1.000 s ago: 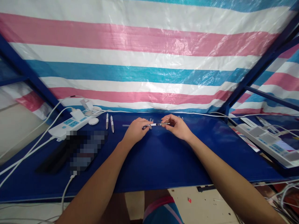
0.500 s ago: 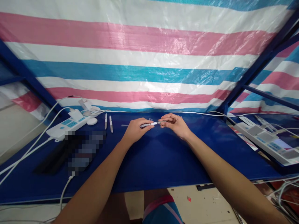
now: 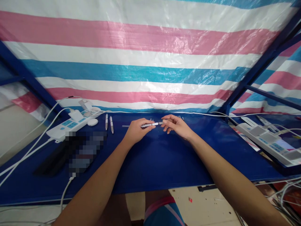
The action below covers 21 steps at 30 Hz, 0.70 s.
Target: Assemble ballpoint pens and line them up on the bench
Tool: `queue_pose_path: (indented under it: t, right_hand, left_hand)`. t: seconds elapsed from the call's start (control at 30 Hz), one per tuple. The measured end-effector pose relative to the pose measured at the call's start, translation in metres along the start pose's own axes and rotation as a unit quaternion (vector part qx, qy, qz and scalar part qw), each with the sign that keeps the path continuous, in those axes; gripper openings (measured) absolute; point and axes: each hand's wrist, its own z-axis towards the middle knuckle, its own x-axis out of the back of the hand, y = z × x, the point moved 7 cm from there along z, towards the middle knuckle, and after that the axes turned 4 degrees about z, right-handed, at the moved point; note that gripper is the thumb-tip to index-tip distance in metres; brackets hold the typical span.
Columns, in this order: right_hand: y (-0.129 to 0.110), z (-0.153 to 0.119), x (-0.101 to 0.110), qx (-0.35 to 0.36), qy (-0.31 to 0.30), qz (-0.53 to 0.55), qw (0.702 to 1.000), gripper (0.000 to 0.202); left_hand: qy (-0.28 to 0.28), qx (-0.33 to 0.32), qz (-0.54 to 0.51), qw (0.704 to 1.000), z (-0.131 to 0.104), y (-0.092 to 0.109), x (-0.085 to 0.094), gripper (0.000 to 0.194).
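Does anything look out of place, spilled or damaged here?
One thing: a small red scrap lies on the beige floor below the glossy blue tabletop, odd because it looks like dropped litter. No spill shows on the tabletop. The slim white-and-grey pen in the left hand is too small to judge for damage.

Left hand (image 3: pixel 136 131) grips slim pen (image 3: pixel 154 124); right hand (image 3: pixel 176 127) apparently pinches its end; two pens (image 3: pixel 111 125) near power strip (image 3: pixel 70 124).

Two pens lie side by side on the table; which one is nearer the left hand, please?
The right pen of the pair lies nearer the left hand; the other pen is closer to the white power strip.
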Motion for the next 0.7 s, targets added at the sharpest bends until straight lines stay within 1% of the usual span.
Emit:
queue_pose_path:
  t: [0.1,0.2,0.27,0.37,0.5,0.6,0.7]
  right_hand:
    - [-0.0035,-0.0015,-0.0009,0.019,-0.022,-0.031,0.999,0.043]
    - [-0.0024,-0.0023,-0.0038,0.010,-0.030,-0.018,0.999,0.039]
    - [-0.0021,-0.0027,-0.0059,0.004,-0.030,-0.006,1.000,0.039]
    - [-0.0049,-0.0032,-0.0068,0.014,-0.022,0.001,1.000,0.040]
    - [-0.0086,-0.0042,-0.0056,0.021,-0.012,0.012,1.000,0.041]
    - [-0.0078,-0.0049,-0.0067,0.010,-0.015,0.033,0.999,0.041]
    - [-0.0022,-0.0048,-0.0086,-0.018,-0.015,0.052,0.998,0.041]
  left_hand:
    - [0.003,0.003,-0.011,1.000,-0.0002,-0.0002,0.0009,0.023]
    - [0.001,0.013,-0.029,0.999,-0.0011,-0.0003,0.0005,0.025]
    - [0.004,0.039,-0.054,0.998,-0.0016,-0.0033,0.0007,0.028]
    - [0.005,0.081,-0.103,0.991,-0.0018,-0.0084,0.0005,0.035]
    - [0.009,0.097,-0.154,0.983,-0.0009,-0.0080,0.0021,0.038]
    - [0.020,0.100,-0.164,0.981,-0.0008,-0.0048,0.0050,0.037]
    - [0.020,0.103,-0.168,0.980,-0.0012,-0.0020,0.0057,0.038]
